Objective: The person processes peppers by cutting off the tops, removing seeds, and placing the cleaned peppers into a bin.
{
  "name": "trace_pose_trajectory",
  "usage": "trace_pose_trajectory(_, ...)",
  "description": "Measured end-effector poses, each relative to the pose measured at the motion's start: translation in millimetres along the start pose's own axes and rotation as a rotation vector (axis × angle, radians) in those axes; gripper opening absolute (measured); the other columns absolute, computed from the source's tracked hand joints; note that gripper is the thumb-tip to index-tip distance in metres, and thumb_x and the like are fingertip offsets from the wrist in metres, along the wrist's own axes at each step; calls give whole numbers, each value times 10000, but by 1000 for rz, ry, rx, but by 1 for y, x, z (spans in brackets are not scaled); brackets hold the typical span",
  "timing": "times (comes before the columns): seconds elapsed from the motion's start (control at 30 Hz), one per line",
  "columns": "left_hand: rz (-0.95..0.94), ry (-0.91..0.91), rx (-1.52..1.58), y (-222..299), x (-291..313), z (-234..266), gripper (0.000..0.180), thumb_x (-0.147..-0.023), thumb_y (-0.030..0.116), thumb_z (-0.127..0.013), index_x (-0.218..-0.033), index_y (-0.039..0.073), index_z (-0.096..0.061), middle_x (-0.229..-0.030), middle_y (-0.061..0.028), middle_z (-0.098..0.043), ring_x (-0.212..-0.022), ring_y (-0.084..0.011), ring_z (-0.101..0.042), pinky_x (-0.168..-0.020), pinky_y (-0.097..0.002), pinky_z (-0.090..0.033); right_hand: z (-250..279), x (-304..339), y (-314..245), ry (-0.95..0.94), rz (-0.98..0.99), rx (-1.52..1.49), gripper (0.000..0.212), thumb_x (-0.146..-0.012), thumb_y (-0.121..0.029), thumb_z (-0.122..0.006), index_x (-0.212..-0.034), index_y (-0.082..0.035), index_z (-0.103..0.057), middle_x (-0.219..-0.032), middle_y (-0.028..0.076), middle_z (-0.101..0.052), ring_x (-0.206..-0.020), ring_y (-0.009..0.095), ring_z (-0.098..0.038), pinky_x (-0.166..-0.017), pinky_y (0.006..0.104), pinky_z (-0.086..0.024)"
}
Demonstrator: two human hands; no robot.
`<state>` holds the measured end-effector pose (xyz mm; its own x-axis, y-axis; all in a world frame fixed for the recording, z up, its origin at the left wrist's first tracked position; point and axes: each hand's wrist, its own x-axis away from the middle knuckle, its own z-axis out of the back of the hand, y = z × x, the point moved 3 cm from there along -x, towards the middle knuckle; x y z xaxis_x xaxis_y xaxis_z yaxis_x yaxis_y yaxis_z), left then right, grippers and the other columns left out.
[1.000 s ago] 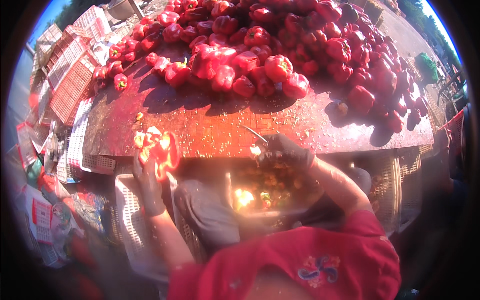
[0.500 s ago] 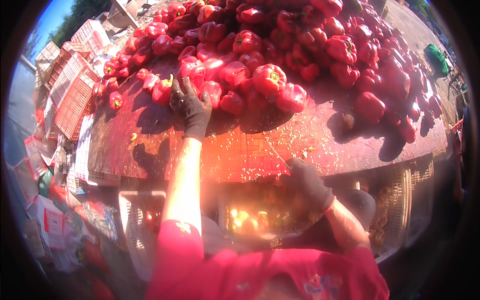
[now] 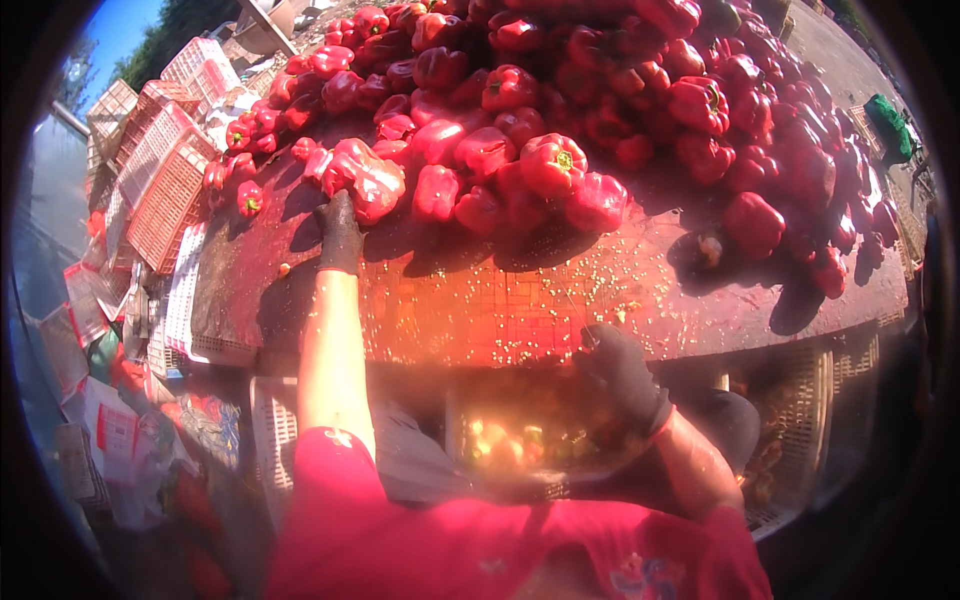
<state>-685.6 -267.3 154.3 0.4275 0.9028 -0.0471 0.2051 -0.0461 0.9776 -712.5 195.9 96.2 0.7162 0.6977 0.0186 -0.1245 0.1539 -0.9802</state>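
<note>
My left hand (image 3: 341, 235), in a dark glove, reaches to the near edge of the pepper heap. It is closed on a large, shiny red bell pepper (image 3: 368, 182); the fingers are mostly hidden beneath and behind it. Closer to me, at the front edge of the red-stained board (image 3: 450, 325), my right hand (image 3: 622, 372) wears a dark glove too. It is closed around a thin-bladed knife (image 3: 577, 312) whose blade points up and away, faint in the glare. The knife's handle is hidden in the fist. Pale seeds are scattered over the board between my hands.
A big heap of red bell peppers (image 3: 510, 90) covers the far side of the board. Below its front edge sits a crate (image 3: 455, 440) with pepper pieces, with another crate (image 3: 815, 420) at right. Stacked red and white plastic crates (image 3: 170, 205) lean at left.
My left hand has shifted left and slightly nearer, from spread over the peppers to closed on one large pepper. My right hand stays near the board's edge with the knife.
</note>
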Motion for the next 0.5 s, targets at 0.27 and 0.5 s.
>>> trace_pose_trajectory(0.27,273,88,338,-90,194,-6,390,-855,153,-491,-1240,111,-454,-1191,-101,-537,-1039,-241,-576,-850,-381,-507,-34,-2,-57,-62,-276,-483,475,-843,-178,-643,-1202,59,-444,-897,60,-618,-787,90,-548,-656,241,-454)
trace_pose_trajectory(0.5,115,-638,-148,-16,292,-47,484,-805,119,-631,-1245,21,-455,-1142,-71,-549,-1056,-160,-524,-939,-305,-416,-29,-12,-21,-84,-109,-752,600,-765,11,-651,-1300,8,-377,-1116,113,-577,-976,149,-568,-831,292,-494)
